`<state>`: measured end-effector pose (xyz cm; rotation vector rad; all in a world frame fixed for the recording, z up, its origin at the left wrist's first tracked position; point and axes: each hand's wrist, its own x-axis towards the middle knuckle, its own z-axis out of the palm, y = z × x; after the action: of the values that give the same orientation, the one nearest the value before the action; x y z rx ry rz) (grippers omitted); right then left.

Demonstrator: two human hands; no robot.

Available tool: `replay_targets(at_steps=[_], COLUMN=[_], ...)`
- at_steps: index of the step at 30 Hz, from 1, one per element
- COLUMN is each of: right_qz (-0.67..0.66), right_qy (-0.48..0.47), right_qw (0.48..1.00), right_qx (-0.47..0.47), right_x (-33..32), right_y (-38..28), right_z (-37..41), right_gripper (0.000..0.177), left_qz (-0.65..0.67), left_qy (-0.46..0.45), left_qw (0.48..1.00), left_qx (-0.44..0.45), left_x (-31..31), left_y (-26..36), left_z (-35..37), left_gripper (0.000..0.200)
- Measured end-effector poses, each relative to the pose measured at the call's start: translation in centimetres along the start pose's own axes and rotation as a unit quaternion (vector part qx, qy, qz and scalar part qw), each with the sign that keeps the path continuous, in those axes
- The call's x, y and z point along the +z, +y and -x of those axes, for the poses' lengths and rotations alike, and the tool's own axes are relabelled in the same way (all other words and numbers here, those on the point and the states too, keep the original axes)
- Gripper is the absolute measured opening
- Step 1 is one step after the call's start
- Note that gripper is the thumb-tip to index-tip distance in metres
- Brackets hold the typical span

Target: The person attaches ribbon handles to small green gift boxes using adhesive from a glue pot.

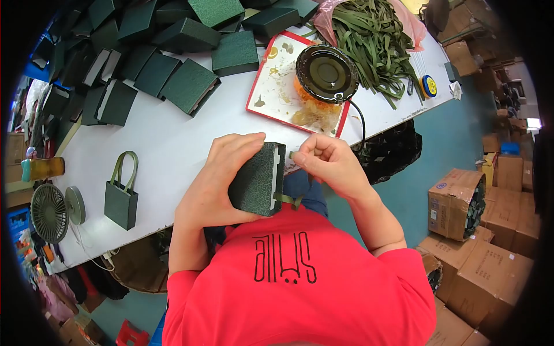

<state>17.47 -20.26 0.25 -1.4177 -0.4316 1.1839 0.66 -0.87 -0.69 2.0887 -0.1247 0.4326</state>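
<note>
My left hand (199,187) is closed around a dark green textured box (254,181), holding it upright over the table's front edge, close to my red shirt. A green ribbon (287,199) sticks out of the box's narrow open side near its lower end, curling loosely. Just right of the box's upper end, my right hand (334,164) pinches a short green ribbon end between thumb and forefinger. Whether both ribbon pieces are one strip cannot be seen. To the left, a small green box with a ribbon handle (121,205) stands on the white table (167,135).
Many green boxes (190,86) crowd the table's back left. A black-topped round pot (327,75) with orange sides sits on a stained, red-edged board (271,81), its cable hanging down. Behind it lie green ribbons (369,43). A fan (51,213) is left; cartons (456,205) are right.
</note>
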Motion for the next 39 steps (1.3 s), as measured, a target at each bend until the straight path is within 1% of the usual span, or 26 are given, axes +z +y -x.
replay_targets(at_steps=[4, 7, 10, 13, 16, 20, 22, 24, 26, 29, 32, 35, 38, 39], right_qz=[0.01, 0.036, 0.047, 0.109, 0.137, 0.113, 0.09, 0.08, 0.068, 0.078, 0.089, 0.077, 0.154, 0.164], right_qy=[-0.022, -0.015, -0.012, -0.011, -0.035, -0.046, -0.053, -0.027, -0.004, 0.035, 0.052, 0.066, 0.026, 0.033], right_qw=[1.0, 0.999, 0.999, 0.994, 0.99, 0.993, 0.994, 0.996, 0.998, 0.996, 0.994, 0.992, 0.988, 0.986], right_qx=[0.003, 0.016, 0.013, 0.02, -0.006, -0.002, 0.009, 0.012, 0.016, 0.016, -0.044, -0.081, -0.013, -0.022], right_x=[0.9, 1.3, 1.1, 1.0, 0.9, 0.6, 0.6, 0.1, -0.5, -0.9, 0.2, 1.2, 2.1, 2.2], right_y=[-0.2, -0.1, 0.6, 0.4, 0.9, 1.9, 1.8, 1.5, 1.4, 1.6, 1.9, 2.5, 0.9, 1.1], right_z=[-0.3, -0.6, -0.9, -1.0, -1.4, -1.9, -2.0, -1.8, -1.5, -1.3, -1.2, -1.3, -1.1, -1.2], right_gripper=[0.017, 0.019, 0.016, 0.021, 0.023, 0.022, 0.022, 0.025, 0.033, 0.027, 0.025, 0.023, 0.023, 0.023], left_qz=[0.002, 0.001, -0.007, -0.024, -0.06, -0.09, -0.068, -0.052, -0.04, -0.041, -0.041, -0.037, -0.04, -0.067], left_qy=[-0.001, 0.001, 0.002, -0.006, -0.026, -0.052, -0.033, -0.015, -0.002, 0.0, -0.004, -0.007, -0.016, -0.031], left_qw=[1.0, 1.0, 1.0, 1.0, 0.998, 0.995, 0.997, 0.998, 0.999, 0.999, 0.999, 0.999, 0.999, 0.997], left_qx=[0.007, 0.009, 0.014, 0.016, 0.014, -0.003, -0.014, -0.019, -0.022, -0.013, -0.014, -0.017, -0.021, -0.019], left_x=[0.0, 0.1, 0.1, 0.1, 0.2, 0.4, 0.5, 0.3, 0.0, -0.1, 0.0, 0.0, 0.4, 0.5], left_y=[0.1, 0.2, 0.3, 0.3, 0.4, 0.4, 0.1, -0.1, -0.2, -0.3, -0.2, -0.1, 0.2, 0.3], left_z=[-0.1, -0.2, -0.3, -0.2, -0.2, -0.2, 0.0, 0.2, 0.5, 0.5, 0.5, 0.4, 0.3, 0.2], left_gripper=[0.098, 0.098, 0.097, 0.094, 0.091, 0.09, 0.092, 0.094, 0.096, 0.098, 0.097, 0.095, 0.093, 0.095])
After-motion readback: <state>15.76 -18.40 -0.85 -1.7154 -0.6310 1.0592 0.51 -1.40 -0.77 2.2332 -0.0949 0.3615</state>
